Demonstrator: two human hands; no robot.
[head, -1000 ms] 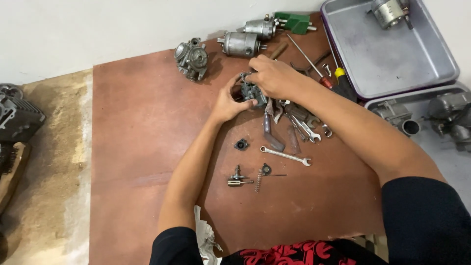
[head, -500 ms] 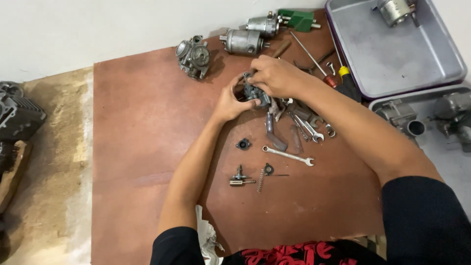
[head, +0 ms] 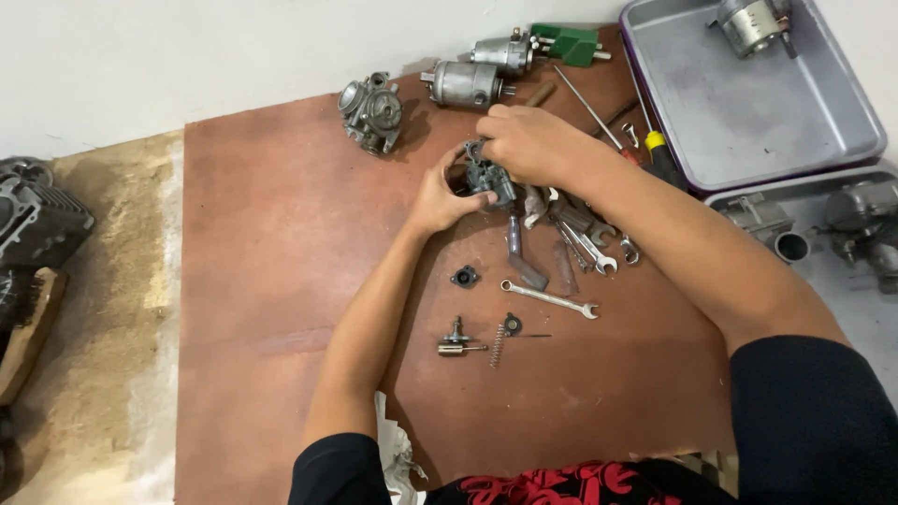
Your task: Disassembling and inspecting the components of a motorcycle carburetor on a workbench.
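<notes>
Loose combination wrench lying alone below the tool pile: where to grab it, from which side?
Grip the wrench by the middle of its thin shank, coming straight down from above. It lies flat on the brown board, slanted from upper left to lower right, with bare board along both long edges. Its ends are wider and lie close to the spring and the tool pile, so the shank looks easiest.

My left hand (head: 440,199) sits near the middle of the scene, fingers curled inward and thumb up, forearm running back toward me almost straight. My right hand (head: 524,140) is farther and just to its right, palm down, fingers bent over, nearly meeting the left; that forearm slants in from the near right
</notes>
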